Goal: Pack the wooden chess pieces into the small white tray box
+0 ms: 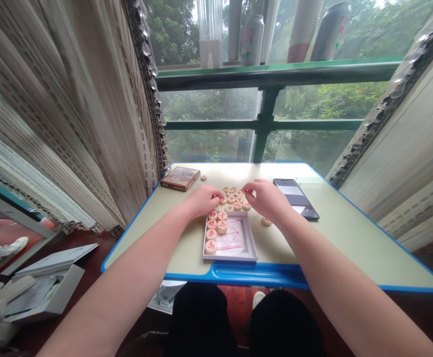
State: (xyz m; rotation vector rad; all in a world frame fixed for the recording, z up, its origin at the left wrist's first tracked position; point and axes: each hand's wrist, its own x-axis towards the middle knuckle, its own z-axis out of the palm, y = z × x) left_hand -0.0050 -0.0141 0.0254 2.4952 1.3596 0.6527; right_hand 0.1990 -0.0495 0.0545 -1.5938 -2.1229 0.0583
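Our left hand (202, 199) and right hand (266, 197) flank the chess pieces (233, 197) — equally near. Fingers curl inward; whether they grip, we cannot tell.

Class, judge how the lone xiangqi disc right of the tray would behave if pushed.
Lying flat on the smooth table, the xiangqi disc would probably slide, not roll. It looks wooden and stiff, likely light.

Blue-rimmed table (350, 243): brown box (180, 178) far left, phone (296, 198) right, open tray (229, 257) front, wooden discs (234, 197) centre
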